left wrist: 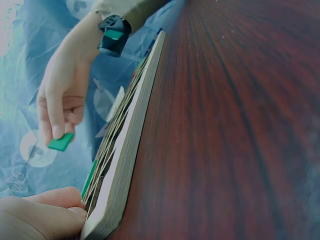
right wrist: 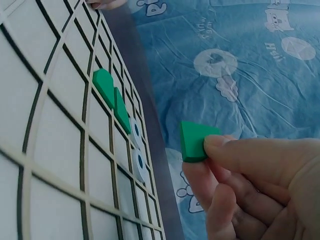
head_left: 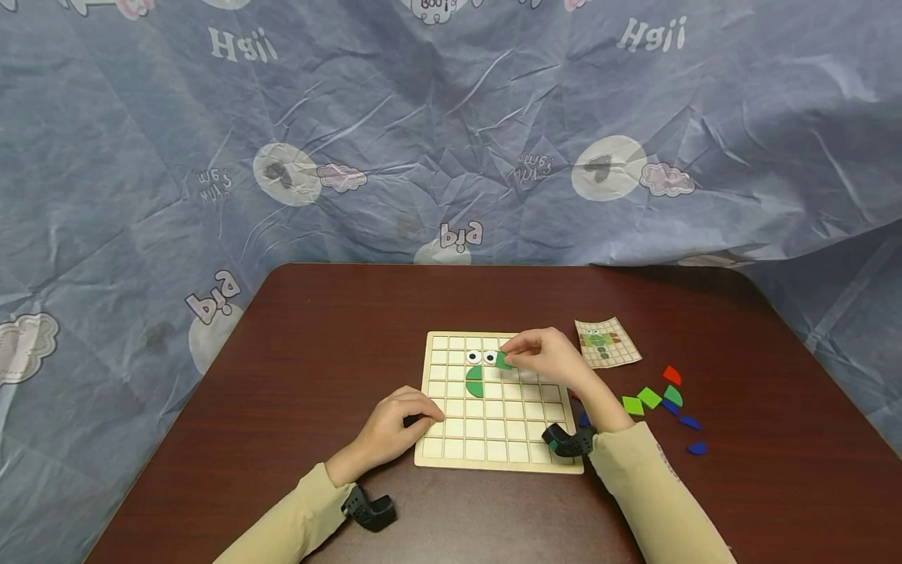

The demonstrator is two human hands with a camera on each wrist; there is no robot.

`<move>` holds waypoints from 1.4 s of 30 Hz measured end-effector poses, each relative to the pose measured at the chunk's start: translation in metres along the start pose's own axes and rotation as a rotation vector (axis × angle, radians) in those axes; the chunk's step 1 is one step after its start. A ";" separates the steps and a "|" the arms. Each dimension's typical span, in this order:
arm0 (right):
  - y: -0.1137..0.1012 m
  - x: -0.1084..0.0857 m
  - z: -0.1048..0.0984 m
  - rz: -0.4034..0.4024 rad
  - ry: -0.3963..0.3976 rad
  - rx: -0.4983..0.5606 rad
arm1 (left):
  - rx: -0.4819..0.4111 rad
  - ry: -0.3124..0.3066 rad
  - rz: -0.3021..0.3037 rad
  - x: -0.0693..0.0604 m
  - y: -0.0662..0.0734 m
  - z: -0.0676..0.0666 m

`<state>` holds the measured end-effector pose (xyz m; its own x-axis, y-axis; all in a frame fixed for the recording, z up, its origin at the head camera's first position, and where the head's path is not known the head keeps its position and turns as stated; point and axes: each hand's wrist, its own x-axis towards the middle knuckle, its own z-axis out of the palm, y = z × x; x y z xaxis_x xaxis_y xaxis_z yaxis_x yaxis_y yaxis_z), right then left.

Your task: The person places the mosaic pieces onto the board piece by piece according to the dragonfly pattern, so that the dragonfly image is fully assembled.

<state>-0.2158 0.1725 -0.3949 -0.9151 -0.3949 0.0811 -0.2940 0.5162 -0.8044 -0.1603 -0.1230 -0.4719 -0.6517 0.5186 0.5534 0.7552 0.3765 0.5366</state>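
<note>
My right hand (head_left: 550, 356) pinches a green piece (right wrist: 192, 141) between thumb and fingers. In the right wrist view, this piece appears raised off the wooden grid board (head_left: 423, 439). At the board's left rim, my left hand (head_left: 395, 423) rests its thumb and fingertips on the edge. Two round eye pieces (head_left: 474, 357) lie side by side in the board's upper cells. Below them are two green rounded pieces (head_left: 475, 388), one under the other. In the left wrist view, the board's thick side (left wrist: 132, 135) shows close to the left fingertips.
A picture card (head_left: 609, 352) with a gridded figure lies right of the board. Near it are a red piece (head_left: 672, 375), light green squares (head_left: 650, 398), a green piece (head_left: 673, 395) and several blue pieces (head_left: 690, 423). The right forearm partly covers other pieces beside the board.
</note>
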 end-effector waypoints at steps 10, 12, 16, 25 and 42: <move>0.003 0.009 0.017 0.033 -0.018 -0.012 | -0.006 -0.006 -0.008 -0.001 0.001 -0.001; 0.006 0.009 0.019 0.045 -0.024 0.001 | -0.004 -0.007 -0.009 -0.001 0.001 -0.001; 0.011 0.009 0.025 0.085 -0.027 0.014 | 0.000 -0.008 -0.012 -0.001 0.001 -0.001; 0.016 0.011 0.029 0.101 -0.029 -0.025 | -0.003 -0.002 -0.007 0.000 0.001 -0.001; 0.009 0.010 0.034 0.121 -0.034 -0.129 | 0.003 0.004 -0.006 0.000 0.000 0.000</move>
<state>-0.2182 0.1481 -0.4215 -0.9369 -0.3479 -0.0336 -0.2167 0.6537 -0.7250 -0.1602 -0.1229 -0.4719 -0.6569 0.5131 0.5525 0.7512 0.3821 0.5383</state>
